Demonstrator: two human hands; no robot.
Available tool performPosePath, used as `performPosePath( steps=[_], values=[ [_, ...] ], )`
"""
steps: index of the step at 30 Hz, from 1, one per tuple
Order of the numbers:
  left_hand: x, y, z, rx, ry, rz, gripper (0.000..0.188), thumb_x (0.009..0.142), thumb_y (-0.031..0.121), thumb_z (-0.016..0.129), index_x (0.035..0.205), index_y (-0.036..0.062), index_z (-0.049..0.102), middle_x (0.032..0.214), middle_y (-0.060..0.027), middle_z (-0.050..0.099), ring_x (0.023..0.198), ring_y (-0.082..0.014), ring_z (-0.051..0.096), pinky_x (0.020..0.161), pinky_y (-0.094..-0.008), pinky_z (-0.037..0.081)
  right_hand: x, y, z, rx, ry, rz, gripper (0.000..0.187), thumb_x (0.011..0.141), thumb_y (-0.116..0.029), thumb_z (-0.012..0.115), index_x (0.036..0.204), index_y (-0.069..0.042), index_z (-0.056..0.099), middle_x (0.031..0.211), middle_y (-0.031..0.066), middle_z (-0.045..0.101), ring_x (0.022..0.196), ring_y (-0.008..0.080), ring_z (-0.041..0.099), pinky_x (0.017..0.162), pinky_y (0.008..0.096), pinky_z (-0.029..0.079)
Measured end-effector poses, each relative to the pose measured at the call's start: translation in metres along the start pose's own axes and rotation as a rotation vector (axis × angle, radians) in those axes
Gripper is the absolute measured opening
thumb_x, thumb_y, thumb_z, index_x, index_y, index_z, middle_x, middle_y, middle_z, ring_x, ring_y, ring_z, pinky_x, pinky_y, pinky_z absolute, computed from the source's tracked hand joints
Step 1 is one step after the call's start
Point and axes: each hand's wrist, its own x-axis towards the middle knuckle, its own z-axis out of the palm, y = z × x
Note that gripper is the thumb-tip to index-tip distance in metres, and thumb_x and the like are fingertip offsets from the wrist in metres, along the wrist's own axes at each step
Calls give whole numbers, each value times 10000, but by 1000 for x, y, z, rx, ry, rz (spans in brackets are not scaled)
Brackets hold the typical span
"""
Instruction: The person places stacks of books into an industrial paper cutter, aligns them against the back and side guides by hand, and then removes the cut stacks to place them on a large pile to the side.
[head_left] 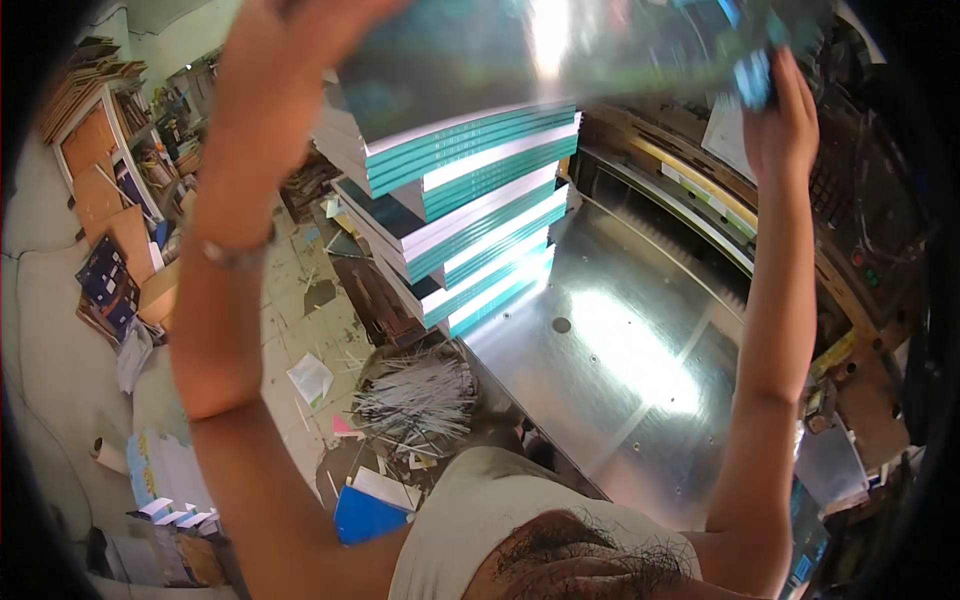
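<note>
1. Polished steel forms the machine table [640,370], which throws back a bright glare; behind it runs the dark body of the cutting machine [860,200] with a yellow strip along its front.
2. Both arms are raised high, holding a glossy teal sheet [520,50] between them across the top of the view; it is blurred and shiny.
3. The left hand [290,40] is at the sheet's left end. Its fingers run out past the upper edge of the picture, so how far they are closed cannot be told. A thin band circles that wrist.
4. The right hand [785,120] grips the sheet's right end, fingers [800,95] pointing up and curled close against the edge, thumb side pressed to a blurred blue patch.
5. Just under the sheet stands a tall stack of teal-and-white books [470,220] on the left end of the table, its bundles laid slightly crosswise to one another.
6. Beside the table a bin of white paper trimmings [420,400] sits on the littered floor [300,330], with blue folders [365,510] nearer the person.
7. Shelves [110,130] of cardboard line the far left wall.
</note>
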Motion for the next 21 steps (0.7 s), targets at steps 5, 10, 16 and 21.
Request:
performPosePath(
  steps=[5,10,16,21],
  values=[
    [54,35,33,82,-307,2,490,1038,405,550,1302,-6,582,1192,-159,695,1058,-200,701,892,-333,597,95,19,111,-172,-68,326,486,1039,-357,598,1300,52,602,1255,199,672,1078,321,668,920,503,520],
    [137,9,6,-9,-545,-568,526,1019,458,537,1253,-8,603,1019,-123,735,932,-197,749,782,-322,658,150,65,131,-354,-164,479,476,1060,-332,534,1369,26,581,1307,218,643,1109,358,660,941,541,542],
    [116,-27,-55,555,-271,-839,621,1028,685,327,1005,154,649,875,5,674,687,-56,617,410,-209,429,135,104,142,-882,-511,571,542,1059,-465,402,1381,-94,628,1283,239,643,982,402,689,816,535,603],
    [141,-37,-72,393,-568,-865,637,1024,696,361,1199,140,618,1025,-18,657,885,-126,621,572,-306,496,132,103,104,-883,-228,601,682,1038,-623,397,1317,-52,646,1195,234,657,902,379,681,813,543,584]
  ],
)
